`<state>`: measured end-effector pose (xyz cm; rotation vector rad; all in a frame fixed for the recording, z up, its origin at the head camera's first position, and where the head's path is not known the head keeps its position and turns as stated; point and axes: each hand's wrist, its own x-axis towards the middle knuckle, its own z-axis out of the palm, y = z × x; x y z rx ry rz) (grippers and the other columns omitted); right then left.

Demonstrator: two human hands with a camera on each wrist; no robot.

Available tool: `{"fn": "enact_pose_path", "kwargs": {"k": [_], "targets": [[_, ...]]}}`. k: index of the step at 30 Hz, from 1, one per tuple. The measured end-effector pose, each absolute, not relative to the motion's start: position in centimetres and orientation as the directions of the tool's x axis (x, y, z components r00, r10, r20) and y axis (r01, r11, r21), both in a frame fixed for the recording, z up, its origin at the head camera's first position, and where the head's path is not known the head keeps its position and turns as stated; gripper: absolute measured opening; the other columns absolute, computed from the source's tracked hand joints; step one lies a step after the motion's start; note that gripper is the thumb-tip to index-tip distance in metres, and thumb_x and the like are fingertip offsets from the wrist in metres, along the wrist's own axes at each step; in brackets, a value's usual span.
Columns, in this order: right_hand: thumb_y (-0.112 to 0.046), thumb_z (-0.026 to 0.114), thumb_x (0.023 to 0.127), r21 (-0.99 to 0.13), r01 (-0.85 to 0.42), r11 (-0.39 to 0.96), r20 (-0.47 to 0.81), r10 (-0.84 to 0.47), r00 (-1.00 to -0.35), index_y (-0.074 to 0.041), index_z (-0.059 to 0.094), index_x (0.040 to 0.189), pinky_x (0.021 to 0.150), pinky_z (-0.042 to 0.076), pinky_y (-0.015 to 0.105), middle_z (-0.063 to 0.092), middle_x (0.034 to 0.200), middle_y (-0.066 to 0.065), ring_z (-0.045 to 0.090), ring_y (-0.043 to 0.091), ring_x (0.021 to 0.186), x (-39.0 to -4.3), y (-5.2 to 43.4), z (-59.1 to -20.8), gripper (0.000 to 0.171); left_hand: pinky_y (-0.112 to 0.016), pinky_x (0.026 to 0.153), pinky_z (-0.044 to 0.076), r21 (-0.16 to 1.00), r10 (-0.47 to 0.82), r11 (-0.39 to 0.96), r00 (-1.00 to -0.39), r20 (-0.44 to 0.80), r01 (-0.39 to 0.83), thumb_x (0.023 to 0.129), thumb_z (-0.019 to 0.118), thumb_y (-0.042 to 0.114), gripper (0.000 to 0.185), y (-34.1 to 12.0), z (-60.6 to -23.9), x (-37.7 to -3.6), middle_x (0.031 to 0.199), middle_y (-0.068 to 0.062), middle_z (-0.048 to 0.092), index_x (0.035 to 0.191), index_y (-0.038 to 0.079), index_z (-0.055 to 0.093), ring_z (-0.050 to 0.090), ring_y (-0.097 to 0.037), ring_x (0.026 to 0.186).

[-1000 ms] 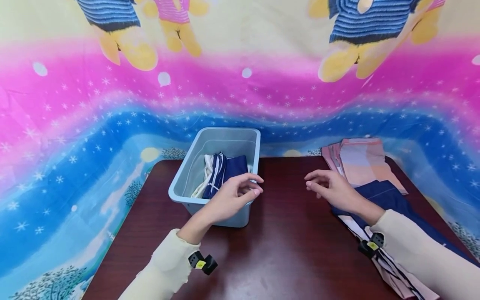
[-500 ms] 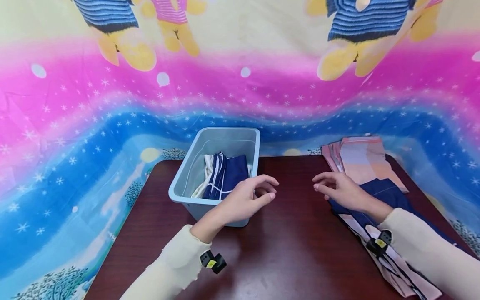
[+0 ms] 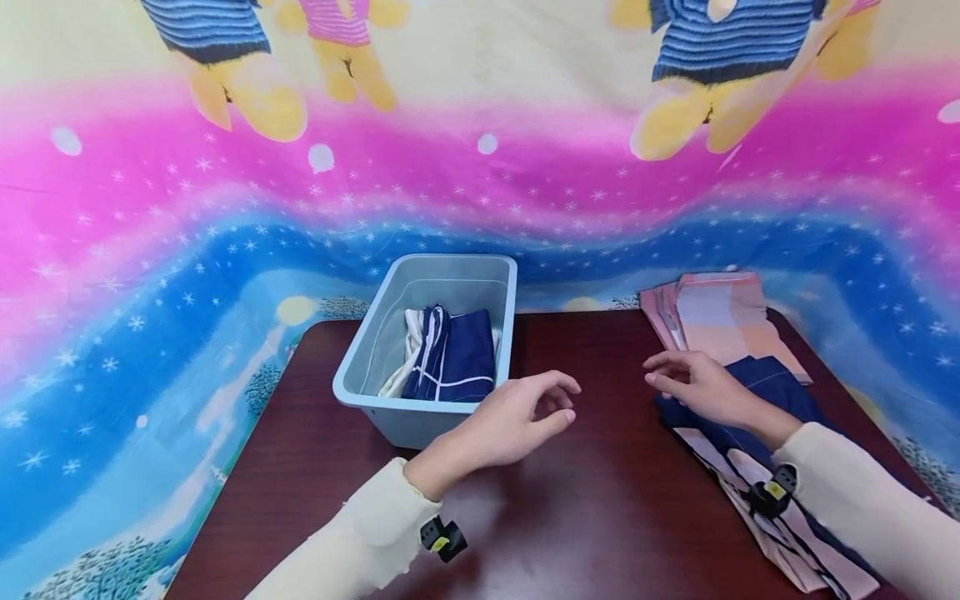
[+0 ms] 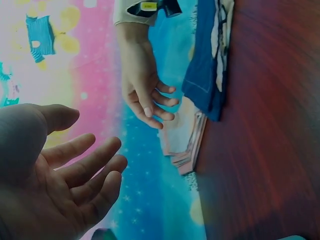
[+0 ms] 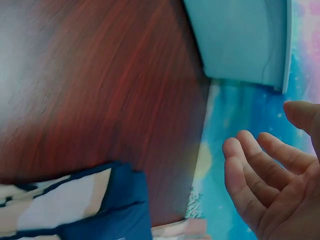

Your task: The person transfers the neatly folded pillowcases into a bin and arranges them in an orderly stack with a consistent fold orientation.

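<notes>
Navy folded cloth (image 3: pixel 783 396) running lengthwise away from the person, leaning slightly left, nearer the right hand (image 3: pixel 701 387).
The right hand hangs just above its far end; the left hand (image 3: pixel 517 417), well across the table (image 3: pixel 577 517), is nearer the bin (image 3: pixel 416 425). Both stay empty, apart, fingers loosely bent; farther off lies a pink checked cloth (image 3: pixel 720 321).

Bright head view, soft glare on tabletop (image 3: pixel 600 492); dimmer wrist views.
</notes>
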<state>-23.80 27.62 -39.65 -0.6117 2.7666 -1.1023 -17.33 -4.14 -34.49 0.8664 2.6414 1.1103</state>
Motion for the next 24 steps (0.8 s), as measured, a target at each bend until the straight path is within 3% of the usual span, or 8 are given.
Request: {"fn": "enact_pose_path", "kwargs": {"k": [9,15,24], "targets": [[-0.023,0.058,0.104,-0.609,-0.311,0.73,0.047,-0.358,-0.933,0.002,0.063,0.127,0.071,0.054,0.024,0.072,0.113,0.019,0.069,0.023,0.091,-23.9,29.8,-40.9,0.034,-0.018,0.083,0.05,0.701,0.583,0.553,-0.81,0.06,0.45,0.1,0.063,0.024,0.025,-3.8,-36.7,-17.0,0.102,0.007,0.071,0.124,0.02,0.065,0.061,0.001,0.088],[-0.025,0.06,0.102,-0.545,-0.302,0.782,0.078,-0.311,-0.947,0.002,0.065,0.126,0.069,0.053,0.025,0.072,0.115,0.02,0.068,0.02,0.09,-23.9,31.9,-42.1,0.036,-0.016,0.079,0.048,0.692,0.58,0.574,-0.814,0.032,0.437,0.099,0.064,0.024,0.024,-3.8,-38.1,-16.9,0.099,0.008,0.073,0.123,0.02,0.065,0.059,0.002,0.083],[-0.026,0.058,0.103,-0.493,-0.246,0.834,0.098,-0.228,-0.969,0.005,0.066,0.125,0.069,0.055,0.031,0.068,0.119,0.029,0.07,0.034,0.094,-24.7,36.2,-43.6,0.039,-0.018,0.079,0.05,0.722,0.575,0.575,-0.818,-0.021,0.386,0.099,0.064,0.024,0.025,-4.0,-39.0,-17.0,0.099,0.008,0.072,0.124,0.019,0.066,0.06,0.002,0.082]]}}
